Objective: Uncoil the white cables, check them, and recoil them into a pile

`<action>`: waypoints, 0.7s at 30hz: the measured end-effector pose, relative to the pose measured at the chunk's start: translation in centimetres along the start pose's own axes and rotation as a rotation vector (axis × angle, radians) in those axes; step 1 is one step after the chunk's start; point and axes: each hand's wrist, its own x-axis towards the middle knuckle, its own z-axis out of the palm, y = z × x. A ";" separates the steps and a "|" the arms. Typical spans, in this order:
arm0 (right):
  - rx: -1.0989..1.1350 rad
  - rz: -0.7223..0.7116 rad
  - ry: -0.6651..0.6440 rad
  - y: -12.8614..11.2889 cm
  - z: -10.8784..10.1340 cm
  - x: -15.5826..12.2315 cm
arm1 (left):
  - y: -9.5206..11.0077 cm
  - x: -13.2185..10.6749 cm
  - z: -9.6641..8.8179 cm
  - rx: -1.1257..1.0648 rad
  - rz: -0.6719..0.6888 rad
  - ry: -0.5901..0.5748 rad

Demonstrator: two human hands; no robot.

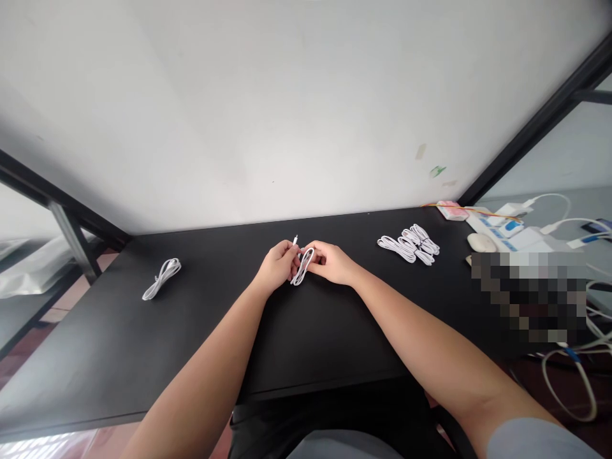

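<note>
Over the middle of the black desk (201, 338), both hands hold one coiled white charging cable (303, 268). My left hand (278, 264) pinches it near a plug end that sticks up above the fingers. From the other side, my right hand (331, 261) grips the coil's loops with bent fingers. Parts of the cable are hidden behind the fingers. Another coiled white cable (162, 278) lies alone at the left of the desk. To the right rests a small group of bundled white cables (411, 244), one bound with a dark tie.
A power strip (497, 231) with white adapters stands at the back right, with wires running off the edge. Near it are a white rounded case (481, 243) and a pink-and-white box (452, 211). A pale wall (287, 115) rises behind the desk, between dark metal frame bars.
</note>
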 end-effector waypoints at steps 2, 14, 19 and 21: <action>-0.087 0.012 0.007 -0.3 0.1 0.0 | 0.0 0.0 0.0 0.005 -0.009 -0.015; -0.458 0.018 0.062 -0.8 -0.5 -0.2 | 0.1 -0.1 0.1 -0.037 -0.030 -0.001; -0.505 0.018 0.051 -0.8 -0.3 -0.2 | 0.1 -0.1 0.2 -0.038 -0.030 -0.002; -0.523 0.037 0.071 -0.7 -0.3 -0.2 | 0.1 0.0 0.1 -0.041 -0.035 -0.001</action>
